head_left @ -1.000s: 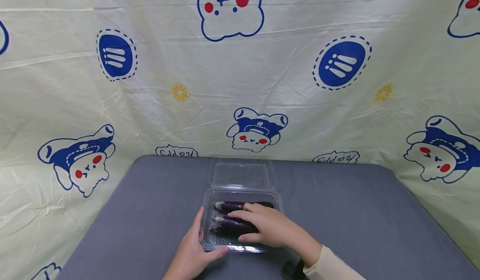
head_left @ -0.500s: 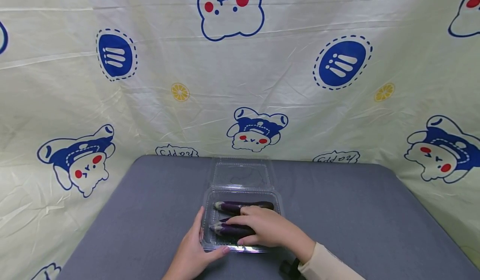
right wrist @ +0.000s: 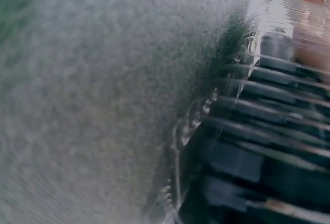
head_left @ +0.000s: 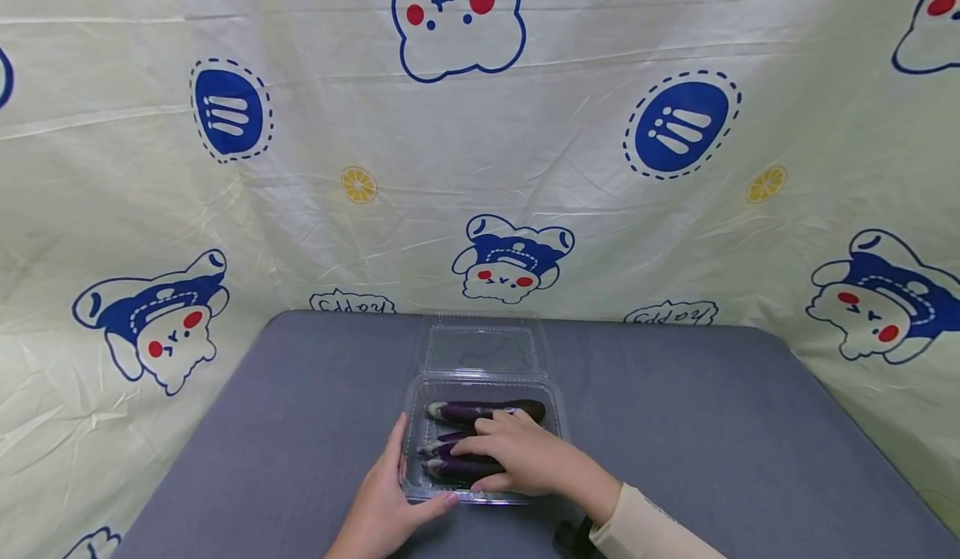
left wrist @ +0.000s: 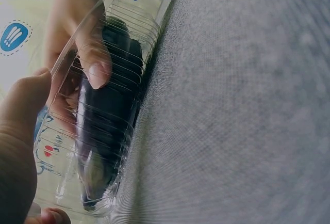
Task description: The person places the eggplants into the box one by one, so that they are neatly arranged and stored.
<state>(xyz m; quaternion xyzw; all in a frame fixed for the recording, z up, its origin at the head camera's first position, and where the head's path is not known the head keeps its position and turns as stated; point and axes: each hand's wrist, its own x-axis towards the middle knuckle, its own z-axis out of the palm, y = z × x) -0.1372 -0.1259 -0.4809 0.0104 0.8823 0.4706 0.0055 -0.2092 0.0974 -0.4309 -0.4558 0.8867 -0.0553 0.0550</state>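
A clear plastic clamshell container (head_left: 411, 484) lies with its lid (head_left: 483, 351) folded back. Inside, one dark purple eggplant (head_left: 461, 411) lies along the back. Nearer the front, more eggplants sit side by side; the front eggplant (head_left: 457, 469) is partly covered by my right hand (head_left: 528, 456). That hand reaches in from the right, thumb at the near side and fingers over the top, gripping eggplant. My left hand (head_left: 386, 492) holds the container's front left corner, thumb along the front rim. In the left wrist view, the right thumb (left wrist: 95, 64) appears behind the ribbed wall, against an eggplant (left wrist: 105, 126).
A grey cloth-covered table (head_left: 675, 426) surrounds the container. Behind it hangs a pale curtain (head_left: 555, 126) printed with cartoon figures. A black object (head_left: 573, 536) shows under the right wrist near the front edge.
My right hand has shifted slightly left and the front eggplants have spread, one moving toward the front wall. The left hand and container have stayed in place.
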